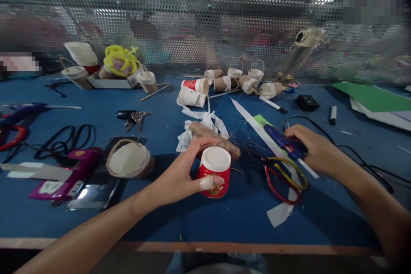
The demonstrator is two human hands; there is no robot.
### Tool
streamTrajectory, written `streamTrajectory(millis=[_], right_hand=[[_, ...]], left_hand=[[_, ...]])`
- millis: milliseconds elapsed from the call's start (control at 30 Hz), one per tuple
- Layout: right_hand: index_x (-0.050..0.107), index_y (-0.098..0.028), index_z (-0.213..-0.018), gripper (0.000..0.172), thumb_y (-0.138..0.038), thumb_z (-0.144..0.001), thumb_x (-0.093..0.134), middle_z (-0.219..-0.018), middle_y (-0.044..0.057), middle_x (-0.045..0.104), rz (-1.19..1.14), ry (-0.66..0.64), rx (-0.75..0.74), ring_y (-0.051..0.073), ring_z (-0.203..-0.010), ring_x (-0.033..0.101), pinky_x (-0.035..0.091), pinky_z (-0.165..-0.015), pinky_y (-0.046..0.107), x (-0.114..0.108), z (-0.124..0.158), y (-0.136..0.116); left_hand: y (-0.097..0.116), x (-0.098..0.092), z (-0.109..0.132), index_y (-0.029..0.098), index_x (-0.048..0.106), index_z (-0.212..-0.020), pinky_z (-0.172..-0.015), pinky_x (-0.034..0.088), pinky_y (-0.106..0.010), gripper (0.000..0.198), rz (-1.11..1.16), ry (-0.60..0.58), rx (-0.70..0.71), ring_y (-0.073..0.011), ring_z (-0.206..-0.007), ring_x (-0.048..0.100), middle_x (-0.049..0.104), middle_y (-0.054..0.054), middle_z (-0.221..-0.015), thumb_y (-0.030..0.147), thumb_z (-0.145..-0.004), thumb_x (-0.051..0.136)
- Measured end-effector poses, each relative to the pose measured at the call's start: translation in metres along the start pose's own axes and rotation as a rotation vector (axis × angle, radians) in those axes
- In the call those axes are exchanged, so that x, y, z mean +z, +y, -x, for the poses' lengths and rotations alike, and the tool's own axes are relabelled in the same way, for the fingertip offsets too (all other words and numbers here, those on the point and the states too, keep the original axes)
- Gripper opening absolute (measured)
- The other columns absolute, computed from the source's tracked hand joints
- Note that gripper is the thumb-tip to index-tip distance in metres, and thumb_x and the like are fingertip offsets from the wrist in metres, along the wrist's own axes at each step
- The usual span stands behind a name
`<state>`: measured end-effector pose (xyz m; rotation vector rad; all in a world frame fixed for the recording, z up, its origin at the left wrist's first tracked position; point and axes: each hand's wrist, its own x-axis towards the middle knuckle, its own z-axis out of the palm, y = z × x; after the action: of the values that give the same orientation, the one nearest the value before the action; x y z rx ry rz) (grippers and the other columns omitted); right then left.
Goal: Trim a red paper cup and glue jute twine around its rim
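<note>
My left hand [189, 171] is wrapped round a red paper cup [214, 180], which stands upside down with its white base on top; tape covers the thumb. Behind the cup lies a spool of brown twine [231, 147] on crumpled white lace [184, 135]. On the right, my right hand [310, 145] grips a blue hot glue gun [279, 137] with a white glue stick poking out of its back end. Scissors [285, 184] with red and yellow handles rest between the two hands, over a white paper strip [248, 117].
Left of my arm are a twine-trimmed cup [130, 160], a purple glue gun [80, 171], a phone [94, 192] and keys [138, 120]. Several small twine-wrapped baskets [226, 83] and a bottle [297, 58] stand along the perforated metal screen [180, 21]. Green paper [375, 96] lies far right.
</note>
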<state>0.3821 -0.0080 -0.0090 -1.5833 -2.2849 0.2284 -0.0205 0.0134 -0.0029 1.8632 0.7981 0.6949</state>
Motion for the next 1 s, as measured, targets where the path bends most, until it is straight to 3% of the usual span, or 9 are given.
streamTrajectory(millis=[300,433,500,567,633,700,833,933,1000], right_hand=[[0.066,-0.018,-0.110,0.036,0.002,-0.082,0.054,-0.123,0.020,0.066,0.076,-0.073,0.005,0.032,-0.110,0.070,0.053,-0.093,0.042,-0.007,0.002,0.021],[0.066,-0.017,-0.132,0.052,0.002,-0.085,0.055,-0.138,0.021,0.064,0.064,-0.124,-0.005,0.034,-0.126,0.066,0.052,-0.104,0.045,-0.014,0.009,0.035],[0.064,-0.018,-0.139,0.057,-0.004,-0.084,0.064,-0.140,0.023,0.063,0.071,-0.126,0.015,0.038,-0.124,0.068,0.053,-0.102,0.050,-0.023,0.013,0.030],[0.063,-0.023,-0.143,0.049,-0.014,-0.094,0.062,-0.145,0.019,0.063,0.084,-0.094,0.082,0.038,-0.131,0.064,0.049,-0.108,0.053,-0.030,0.012,0.011],[0.072,-0.025,-0.129,0.031,-0.035,-0.101,0.062,-0.135,0.016,0.070,0.004,0.002,0.090,0.037,-0.123,0.067,0.051,-0.104,0.054,-0.032,0.007,-0.022],[0.077,-0.026,-0.114,0.033,-0.048,-0.105,0.054,-0.117,0.012,0.076,-0.223,-0.005,0.087,0.031,-0.104,0.073,0.058,-0.090,0.046,-0.025,-0.001,-0.060],[0.079,-0.028,-0.119,0.042,-0.054,-0.108,0.048,-0.120,0.008,0.078,-0.695,-0.219,0.124,0.027,-0.110,0.073,0.056,-0.098,0.041,0.004,-0.019,-0.123],[0.080,-0.028,-0.119,0.043,-0.059,-0.104,0.055,-0.126,0.007,0.078,-1.042,-0.211,0.226,0.025,-0.122,0.070,0.053,-0.108,0.040,0.025,-0.031,-0.146],[0.082,-0.027,-0.115,0.039,-0.059,-0.099,0.065,-0.121,0.006,0.080,-1.311,-0.205,0.308,0.023,-0.118,0.073,0.054,-0.107,0.038,0.032,-0.039,-0.153]], left_hand=[[0.005,0.001,0.000,0.031,0.046,-0.144,-0.110,0.054,-0.046,0.071,0.052,-0.055,-0.015,-0.0320,-0.133,0.060,0.055,-0.010,-0.149,0.045,-0.086,0.083],[0.007,0.000,0.000,0.029,0.046,-0.144,-0.112,0.053,-0.046,0.072,0.045,-0.062,-0.003,-0.0329,-0.134,0.059,0.053,-0.012,-0.151,0.044,-0.085,0.084],[0.007,0.000,0.000,0.029,0.046,-0.145,-0.113,0.052,-0.046,0.073,0.043,-0.070,0.005,-0.0330,-0.136,0.059,0.052,-0.012,-0.153,0.043,-0.085,0.085],[0.007,0.001,0.001,0.029,0.045,-0.145,-0.114,0.051,-0.046,0.074,0.050,-0.084,0.013,-0.0325,-0.137,0.058,0.052,-0.011,-0.153,0.042,-0.085,0.085],[0.006,0.001,0.001,0.029,0.044,-0.145,-0.114,0.051,-0.045,0.074,0.057,-0.094,0.021,-0.0316,-0.137,0.058,0.052,-0.011,-0.153,0.041,-0.085,0.086],[0.006,0.002,0.002,0.029,0.045,-0.145,-0.115,0.051,-0.045,0.076,0.074,-0.093,0.036,-0.0312,-0.136,0.059,0.053,-0.011,-0.152,0.040,-0.083,0.087],[0.008,0.003,0.004,0.029,0.046,-0.144,-0.115,0.049,-0.047,0.079,0.130,-0.135,0.088,-0.0318,-0.133,0.062,0.058,-0.011,-0.148,0.037,-0.080,0.090],[0.010,0.004,0.006,0.031,0.047,-0.144,-0.117,0.047,-0.048,0.081,0.170,-0.171,0.147,-0.0325,-0.135,0.061,0.059,-0.011,-0.149,0.036,-0.077,0.092],[0.011,0.006,0.006,0.030,0.048,-0.143,-0.118,0.045,-0.050,0.081,0.176,-0.183,0.164,-0.0338,-0.138,0.060,0.059,-0.011,-0.150,0.036,-0.076,0.093]])
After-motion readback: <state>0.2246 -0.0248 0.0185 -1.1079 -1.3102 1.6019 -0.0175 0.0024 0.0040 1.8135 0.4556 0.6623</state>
